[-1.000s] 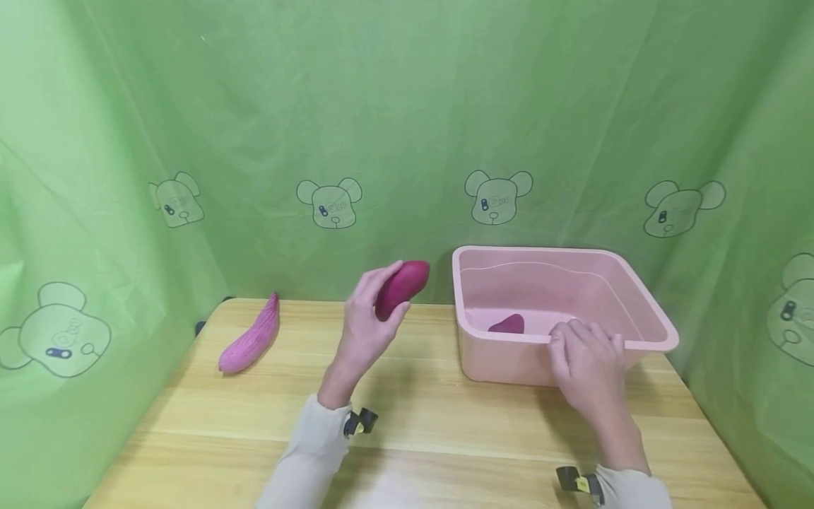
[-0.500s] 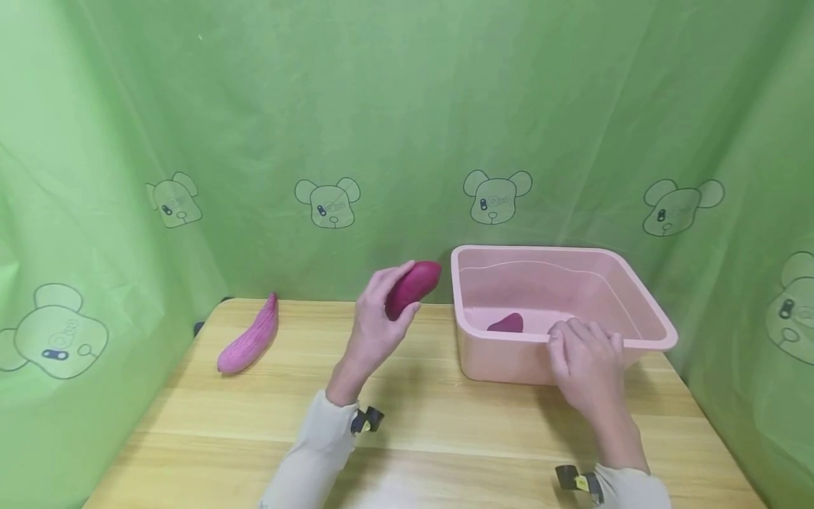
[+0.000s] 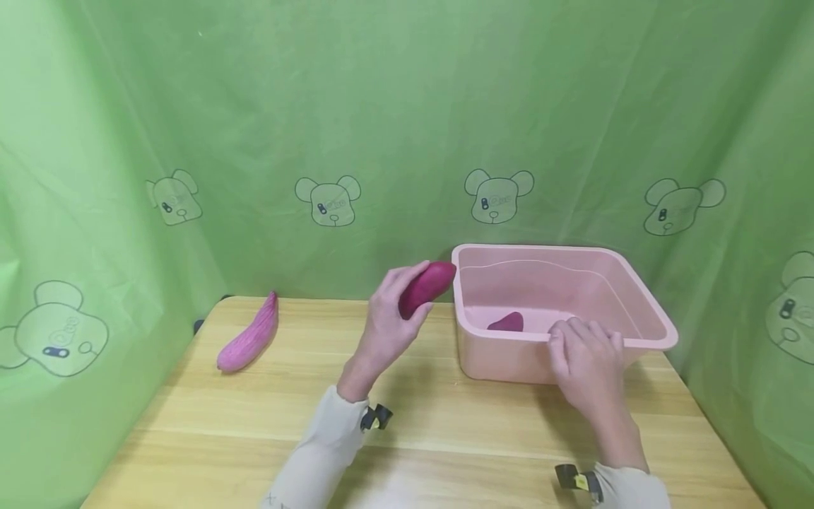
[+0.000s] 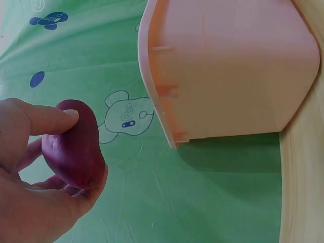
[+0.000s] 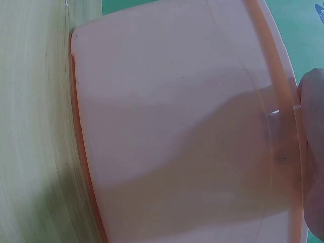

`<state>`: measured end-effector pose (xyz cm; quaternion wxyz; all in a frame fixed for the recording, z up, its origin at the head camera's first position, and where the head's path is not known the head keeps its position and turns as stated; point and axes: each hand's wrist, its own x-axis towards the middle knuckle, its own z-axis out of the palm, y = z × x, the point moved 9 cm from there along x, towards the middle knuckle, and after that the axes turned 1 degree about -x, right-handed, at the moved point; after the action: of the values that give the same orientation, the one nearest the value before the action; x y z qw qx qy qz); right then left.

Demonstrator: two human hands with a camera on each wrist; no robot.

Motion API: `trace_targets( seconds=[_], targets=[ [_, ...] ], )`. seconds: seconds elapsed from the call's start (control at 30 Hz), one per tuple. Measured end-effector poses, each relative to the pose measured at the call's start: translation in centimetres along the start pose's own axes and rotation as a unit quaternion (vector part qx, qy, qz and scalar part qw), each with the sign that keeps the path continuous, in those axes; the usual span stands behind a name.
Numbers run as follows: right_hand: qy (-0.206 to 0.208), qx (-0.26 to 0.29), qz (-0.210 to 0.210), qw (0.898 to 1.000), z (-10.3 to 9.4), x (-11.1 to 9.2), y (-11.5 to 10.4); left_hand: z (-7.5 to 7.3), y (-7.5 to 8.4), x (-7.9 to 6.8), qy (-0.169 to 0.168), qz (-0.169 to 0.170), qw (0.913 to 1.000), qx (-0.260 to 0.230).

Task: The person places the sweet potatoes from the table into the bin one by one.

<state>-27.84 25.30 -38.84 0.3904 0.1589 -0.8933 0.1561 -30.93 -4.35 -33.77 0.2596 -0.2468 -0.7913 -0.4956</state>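
My left hand (image 3: 389, 319) holds a smooth purple-red sweet potato (image 3: 427, 286) above the table, thumb on one side and fingers on the other. In the head view its tip overlaps the left rim of a pink plastic bin (image 3: 473, 357). The left wrist view shows the sweet potato (image 4: 76, 147) between thumb and fingers, beside the bin's outer wall (image 4: 233, 76). My right hand (image 3: 591, 364) grips the bin's front rim, fingers curled over it. A tapered, dark-pink piece (image 3: 507, 322) lies on the bin's floor, partly hidden by the front wall.
A long, curved pink vegetable with a ridged skin (image 3: 251, 339) lies at the left of the wooden table (image 3: 445, 452). Green curtains (image 3: 407, 127) with printed bear heads hang behind the table and along both sides.
The left hand has carried the sweet potato rightward, up to the bin's left rim in the head view. My right hand stays on the front rim, and the bin stands where it was.
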Motion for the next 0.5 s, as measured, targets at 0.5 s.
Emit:
trace_targets(
  seconds=[0.5],
  targets=[
    [-0.007,-0.005,0.004,1.0,-0.1,0.1,0.0,1.9,0.9,0.5,-0.02,0.01,0.9997,-0.006]
  ],
)
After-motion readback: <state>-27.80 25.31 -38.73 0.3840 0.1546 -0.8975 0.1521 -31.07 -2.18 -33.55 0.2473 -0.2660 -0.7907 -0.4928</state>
